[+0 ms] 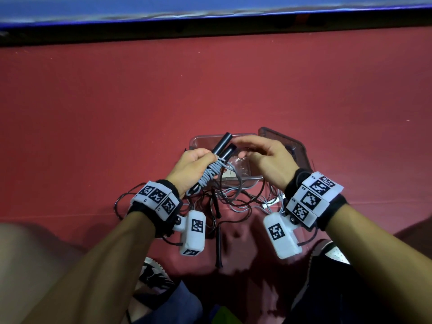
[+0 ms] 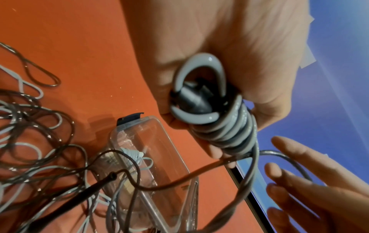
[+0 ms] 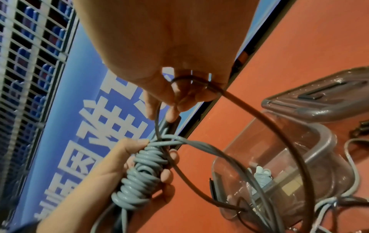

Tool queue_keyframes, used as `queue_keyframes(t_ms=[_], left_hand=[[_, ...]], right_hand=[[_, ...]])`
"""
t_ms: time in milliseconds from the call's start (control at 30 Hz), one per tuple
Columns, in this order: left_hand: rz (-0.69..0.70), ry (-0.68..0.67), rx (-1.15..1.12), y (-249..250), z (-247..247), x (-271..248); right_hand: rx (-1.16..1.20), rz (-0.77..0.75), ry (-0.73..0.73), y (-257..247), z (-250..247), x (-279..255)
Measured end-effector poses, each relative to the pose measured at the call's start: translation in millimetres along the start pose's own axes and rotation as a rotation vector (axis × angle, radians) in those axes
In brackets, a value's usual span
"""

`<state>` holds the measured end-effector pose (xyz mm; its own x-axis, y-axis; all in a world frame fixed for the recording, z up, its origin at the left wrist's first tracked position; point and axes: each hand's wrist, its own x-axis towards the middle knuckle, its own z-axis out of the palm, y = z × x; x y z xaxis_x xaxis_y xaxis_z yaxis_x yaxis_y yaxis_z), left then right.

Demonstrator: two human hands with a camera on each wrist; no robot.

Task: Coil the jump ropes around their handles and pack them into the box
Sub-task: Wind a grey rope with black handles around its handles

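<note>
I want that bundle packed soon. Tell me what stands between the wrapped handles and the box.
The clear box is open, its lid set aside. The right hand hovers over the opening, and the gray rope's unwound tail still trails from the handles in the left hand.

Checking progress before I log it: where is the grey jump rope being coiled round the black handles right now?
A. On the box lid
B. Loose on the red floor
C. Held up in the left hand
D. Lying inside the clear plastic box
C: the left hand grips the black handles with the grey rope coils wound round them, above the clear plastic box.

Black wristbands (image 1: 167, 204) carry white marker-tagged camera pods (image 1: 281, 235).
</note>
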<state>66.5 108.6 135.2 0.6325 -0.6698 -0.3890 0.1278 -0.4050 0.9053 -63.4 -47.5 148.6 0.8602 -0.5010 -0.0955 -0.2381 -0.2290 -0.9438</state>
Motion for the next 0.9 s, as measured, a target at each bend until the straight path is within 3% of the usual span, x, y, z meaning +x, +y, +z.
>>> queue_keyframes(t_ms=[100, 300, 533, 900], left_hand=[[0.021, 0.028, 0.026, 1, 1, 1], [0.035, 0.029, 0.067, -1, 0, 1], [0.018, -0.072, -0.033, 4, 2, -3], [-0.009, -0.089, -0.014, -2, 0, -4]], right_hand=[[-0.126, -0.034, -0.062, 0, 7, -1], [-0.269, -0.067, -0.025, 2, 5, -1], [-0.042, -0.022, 0.022, 2, 4, 1], [0.316, -0.044, 0.057, -18, -3, -1]])
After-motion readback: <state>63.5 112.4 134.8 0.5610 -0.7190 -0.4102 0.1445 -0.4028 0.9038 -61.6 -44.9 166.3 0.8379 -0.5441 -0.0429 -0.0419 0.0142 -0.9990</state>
